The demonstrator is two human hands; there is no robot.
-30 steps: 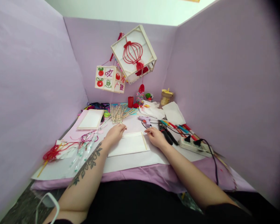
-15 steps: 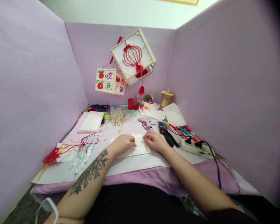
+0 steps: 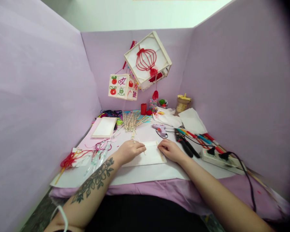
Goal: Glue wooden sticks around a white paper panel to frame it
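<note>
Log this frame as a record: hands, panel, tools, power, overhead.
left hand: over white panel, fingertips together; grip unclear
right hand: at panel's right edge; grip unclear
panel: lying flat
tools: lilac glue gun, black-handled pliers
power: power strip, two black plugs inserted
overhead: large lantern, small lantern, hanging

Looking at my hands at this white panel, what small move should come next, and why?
Perhaps steady the white panel with your right hand: it is at the panel's right end, beside a thin strip, while your left hand covers part of the left side. Whether the left holds anything is unclear.
</note>
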